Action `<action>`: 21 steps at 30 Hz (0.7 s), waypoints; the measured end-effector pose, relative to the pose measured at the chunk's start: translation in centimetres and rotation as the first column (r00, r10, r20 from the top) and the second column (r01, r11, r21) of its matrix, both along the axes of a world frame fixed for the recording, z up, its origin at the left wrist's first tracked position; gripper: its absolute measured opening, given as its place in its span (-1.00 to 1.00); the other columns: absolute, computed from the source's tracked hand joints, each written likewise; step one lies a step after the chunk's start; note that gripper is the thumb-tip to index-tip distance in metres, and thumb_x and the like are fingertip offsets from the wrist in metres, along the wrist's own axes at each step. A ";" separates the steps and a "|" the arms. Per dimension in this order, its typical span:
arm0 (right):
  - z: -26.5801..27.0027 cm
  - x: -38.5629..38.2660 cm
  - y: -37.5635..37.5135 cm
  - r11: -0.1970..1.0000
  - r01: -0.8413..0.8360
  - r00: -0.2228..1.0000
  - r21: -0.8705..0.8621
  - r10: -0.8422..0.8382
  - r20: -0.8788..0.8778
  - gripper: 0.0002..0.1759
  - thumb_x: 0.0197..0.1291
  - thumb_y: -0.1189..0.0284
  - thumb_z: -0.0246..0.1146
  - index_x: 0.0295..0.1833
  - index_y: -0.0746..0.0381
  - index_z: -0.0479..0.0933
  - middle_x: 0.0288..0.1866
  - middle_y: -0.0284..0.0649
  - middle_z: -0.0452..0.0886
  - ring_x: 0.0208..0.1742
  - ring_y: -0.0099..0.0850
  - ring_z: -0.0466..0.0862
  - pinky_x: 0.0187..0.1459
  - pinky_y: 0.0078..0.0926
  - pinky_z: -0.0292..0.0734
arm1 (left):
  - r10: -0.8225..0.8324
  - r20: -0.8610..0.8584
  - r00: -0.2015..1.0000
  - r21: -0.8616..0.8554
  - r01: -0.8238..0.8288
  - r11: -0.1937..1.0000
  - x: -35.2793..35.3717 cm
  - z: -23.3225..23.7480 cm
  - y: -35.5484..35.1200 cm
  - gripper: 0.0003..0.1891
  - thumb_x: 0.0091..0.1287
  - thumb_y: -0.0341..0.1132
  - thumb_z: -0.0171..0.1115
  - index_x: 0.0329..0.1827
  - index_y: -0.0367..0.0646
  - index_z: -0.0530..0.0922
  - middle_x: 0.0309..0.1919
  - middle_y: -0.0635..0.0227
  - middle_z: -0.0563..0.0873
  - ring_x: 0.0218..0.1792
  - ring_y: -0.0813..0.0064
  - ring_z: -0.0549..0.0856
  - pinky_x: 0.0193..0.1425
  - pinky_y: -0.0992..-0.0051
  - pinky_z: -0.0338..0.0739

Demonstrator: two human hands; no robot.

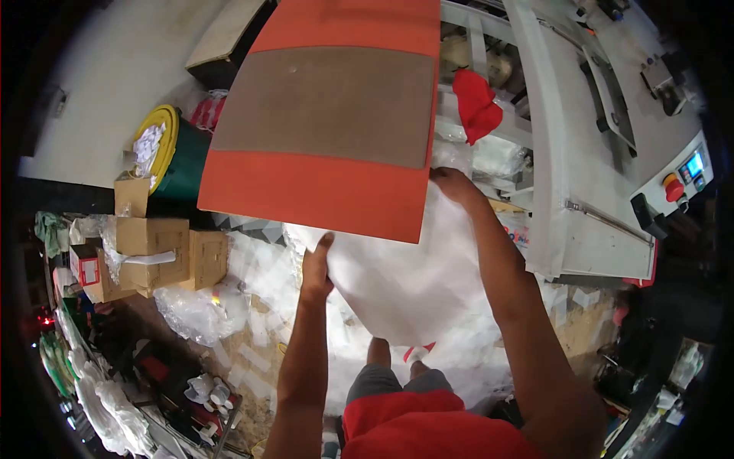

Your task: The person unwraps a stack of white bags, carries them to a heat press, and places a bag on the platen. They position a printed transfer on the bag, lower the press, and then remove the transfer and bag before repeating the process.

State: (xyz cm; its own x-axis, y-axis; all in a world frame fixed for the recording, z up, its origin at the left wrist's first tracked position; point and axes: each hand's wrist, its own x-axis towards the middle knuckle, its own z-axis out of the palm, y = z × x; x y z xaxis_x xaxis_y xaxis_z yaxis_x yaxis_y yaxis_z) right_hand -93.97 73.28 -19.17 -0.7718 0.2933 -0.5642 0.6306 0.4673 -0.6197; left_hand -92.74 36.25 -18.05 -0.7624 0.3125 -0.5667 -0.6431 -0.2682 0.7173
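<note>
A large white sheet (pixel 413 264) hangs in front of my body and sags toward my legs. My left hand (pixel 316 266) is closed on its left edge, thumb on top and the other fingers mostly hidden. On the far right side my right hand (pixel 456 186) grips the sheet close to the board's edge, its fingertips partly hidden. Just beyond is a flat orange-red board (pixel 321 187) that covers the sheet's far part. Across the board lies a brown-grey rectangular pad (pixel 325 103).
At right stands a pale machine frame (pixel 547 153) with a red cloth (pixel 476 105) on it and a control panel with a red button (pixel 673 188). Leftward are a green bin (pixel 183 157), cardboard boxes (pixel 157 241) and clear plastic wrap (pixel 200 312). Paper scraps litter the floor.
</note>
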 end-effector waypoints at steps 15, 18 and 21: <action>7.0 1.6 -2.5 0.979 -0.159 0.987 -0.131 0.159 -0.012 -0.14 0.09 -0.09 0.43 0.32 0.33 0.49 0.25 -0.06 0.62 0.26 -0.30 0.57 0.31 -0.40 0.38 | 0.242 0.050 0.969 0.239 -0.247 0.939 4.2 0.2 -3.0 -0.40 0.37 -0.07 0.24 0.29 -0.36 0.39 0.08 0.07 0.64 0.06 0.21 0.67 0.16 0.22 0.60; 6.7 0.3 -1.8 0.921 -0.191 0.968 -0.339 0.119 -0.223 -0.34 0.25 0.07 0.37 0.29 0.32 0.51 0.17 -0.12 0.67 0.16 -0.38 0.60 0.22 -0.45 0.44 | 0.371 0.041 0.928 0.313 -0.364 0.877 6.2 4.2 -3.6 -0.38 0.38 -0.03 0.20 0.29 -0.38 0.40 0.09 0.06 0.64 0.10 0.16 0.66 0.21 0.20 0.58; 2.5 2.5 1.6 0.953 0.197 0.844 -0.231 -0.284 -0.454 -0.53 0.35 0.23 0.29 0.22 0.32 0.56 0.11 -0.08 0.69 0.11 -0.34 0.65 0.13 -0.42 0.51 | 0.415 0.070 0.907 0.233 -0.420 0.877 6.2 2.3 -4.4 -0.39 0.40 -0.02 0.18 0.32 -0.34 0.39 0.12 0.07 0.64 0.11 0.14 0.66 0.24 0.20 0.57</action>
State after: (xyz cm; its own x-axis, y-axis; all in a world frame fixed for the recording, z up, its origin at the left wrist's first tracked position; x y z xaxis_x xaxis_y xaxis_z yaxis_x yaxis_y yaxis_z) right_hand -91.45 74.89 -16.71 -0.8752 0.4392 -0.2028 0.3154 0.2002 -0.9276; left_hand -86.52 31.81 -15.73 -0.8430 0.0940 -0.5297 -0.4450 -0.6752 0.5884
